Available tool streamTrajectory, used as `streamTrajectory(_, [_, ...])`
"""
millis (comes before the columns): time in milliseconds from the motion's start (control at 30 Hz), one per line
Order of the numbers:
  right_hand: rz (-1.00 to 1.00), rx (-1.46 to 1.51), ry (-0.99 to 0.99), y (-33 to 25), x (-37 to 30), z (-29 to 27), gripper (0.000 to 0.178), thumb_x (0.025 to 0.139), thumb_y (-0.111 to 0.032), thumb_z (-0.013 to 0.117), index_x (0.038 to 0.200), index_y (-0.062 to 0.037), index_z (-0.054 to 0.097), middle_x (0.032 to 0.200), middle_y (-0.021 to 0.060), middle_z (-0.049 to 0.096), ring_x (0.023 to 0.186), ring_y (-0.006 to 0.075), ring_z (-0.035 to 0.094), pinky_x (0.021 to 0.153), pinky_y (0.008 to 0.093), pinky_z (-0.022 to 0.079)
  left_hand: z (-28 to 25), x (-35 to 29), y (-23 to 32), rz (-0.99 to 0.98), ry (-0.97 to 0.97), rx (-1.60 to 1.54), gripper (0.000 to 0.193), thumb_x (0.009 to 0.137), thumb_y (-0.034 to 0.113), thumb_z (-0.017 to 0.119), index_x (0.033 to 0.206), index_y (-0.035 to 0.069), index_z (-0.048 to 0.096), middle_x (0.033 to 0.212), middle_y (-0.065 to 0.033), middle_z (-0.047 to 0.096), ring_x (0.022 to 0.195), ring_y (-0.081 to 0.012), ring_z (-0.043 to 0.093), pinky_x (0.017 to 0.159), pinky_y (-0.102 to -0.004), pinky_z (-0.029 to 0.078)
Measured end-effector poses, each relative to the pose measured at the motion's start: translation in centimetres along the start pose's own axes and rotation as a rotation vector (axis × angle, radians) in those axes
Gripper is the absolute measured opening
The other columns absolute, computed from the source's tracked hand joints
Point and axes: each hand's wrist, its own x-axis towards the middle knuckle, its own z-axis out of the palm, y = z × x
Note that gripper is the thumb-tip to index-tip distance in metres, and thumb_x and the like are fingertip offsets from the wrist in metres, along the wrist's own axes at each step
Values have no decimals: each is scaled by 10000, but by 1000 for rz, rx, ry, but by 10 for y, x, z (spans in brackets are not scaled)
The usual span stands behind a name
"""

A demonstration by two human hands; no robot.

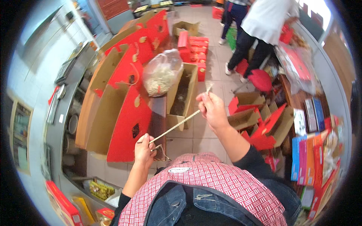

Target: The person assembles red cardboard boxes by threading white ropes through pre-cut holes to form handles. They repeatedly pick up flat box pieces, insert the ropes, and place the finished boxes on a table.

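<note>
A pale twisted cord (174,125) stretches straight and slanting between my two hands, in front of my body. My right hand (215,112) is closed on its upper end, where a frayed, brush-like tip (208,87) sticks up past the fingers. Lower and to the left, my left hand (143,151) grips the other end. A thin dark piece and a loose loop of cord (163,150) show beside the left fingers; what the dark piece is, I cannot tell. Close to my left hand stands an open red cardboard carton (121,130) with brown inner walls and a cord handle.
A clear plastic bag of pale cords (163,75) rests beyond the cartons, beside a tall open brown box (193,81). Red boxes (198,45) are stacked behind. More open cartons (277,128) lie at right, near a red stool (260,80). A person in white (267,20) stands far right.
</note>
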Motion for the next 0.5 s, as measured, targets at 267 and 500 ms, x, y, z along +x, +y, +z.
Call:
streamTrajectory(267, [-421, -890, -343, 22, -25, 20, 225, 830, -179, 448, 735, -21, 578, 747, 196, 600, 700, 349, 601, 620, 415, 482, -19, -24, -4, 291, 230, 403, 236, 881, 253, 542, 785, 39, 547, 677, 17, 551, 532, -41, 490, 394, -156, 298])
streamTrajectory(500, [-273, -996, -761, 42, -60, 44, 186, 779, -205, 500, 735, -41, 576, 719, 154, 626, 687, 305, 625, 587, 411, 491, 45, -35, 9, 55, 34, 304, 130, 890, 156, 521, 846, 46, 574, 658, 16, 509, 493, -34, 438, 404, -155, 342])
